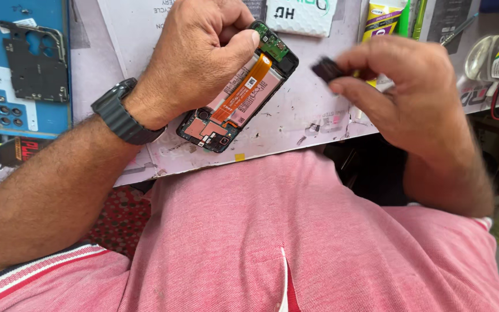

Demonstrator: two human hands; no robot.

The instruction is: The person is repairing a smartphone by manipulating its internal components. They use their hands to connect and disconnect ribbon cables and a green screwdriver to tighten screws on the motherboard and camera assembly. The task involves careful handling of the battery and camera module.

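An opened phone (235, 101) lies on a grey work mat (295, 115), its back removed, showing a pink battery, an orange flex cable and a green circuit board at the top end. My left hand (197, 55) rests over the phone, thumb pressing on the green board. A dark watch is on that wrist. My right hand (411, 95) hovers to the right of the phone and pinches a small black part (326, 69) between thumb and fingers, apart from the phone.
A blue phone back cover (47, 115) with a black inner frame (36, 60) lies at the left. A white box (301, 14), a yellow glue tube (381, 17), green pens and a clear bottle (495, 58) stand along the back and right.
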